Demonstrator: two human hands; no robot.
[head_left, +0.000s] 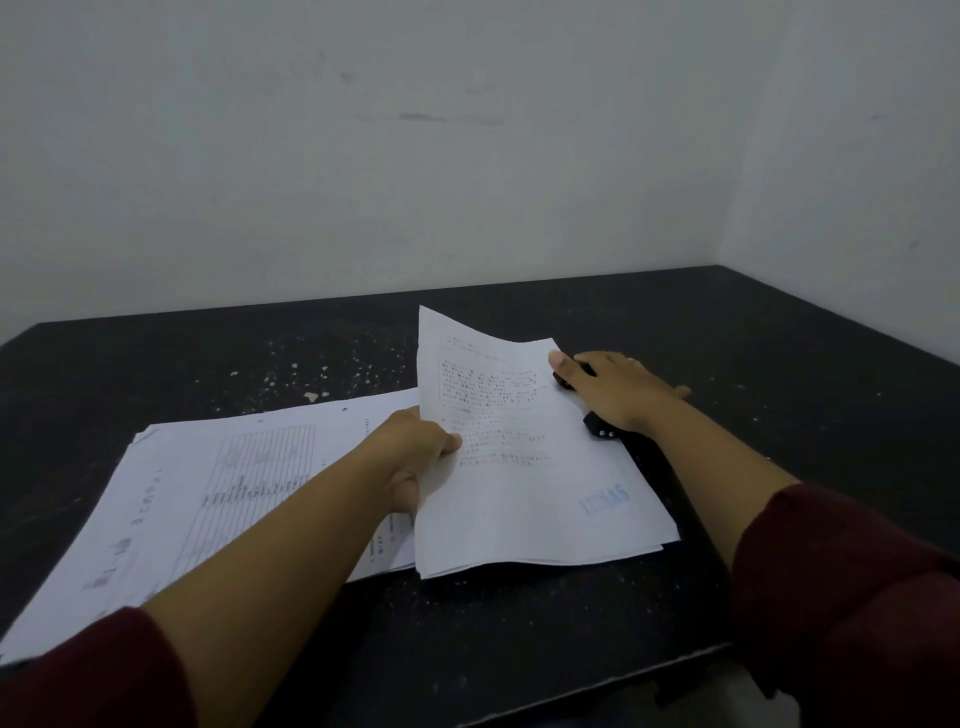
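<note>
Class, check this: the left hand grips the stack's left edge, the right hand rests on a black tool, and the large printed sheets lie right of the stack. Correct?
No. The head view shows the large printed sheets lying left of the stack, not right. The left hand grips its left edge; the right hand rests on the black tool.

Print on held sheets (509, 467) unreadable; black object (600, 426) mostly hidden under right hand (618, 387).
</note>
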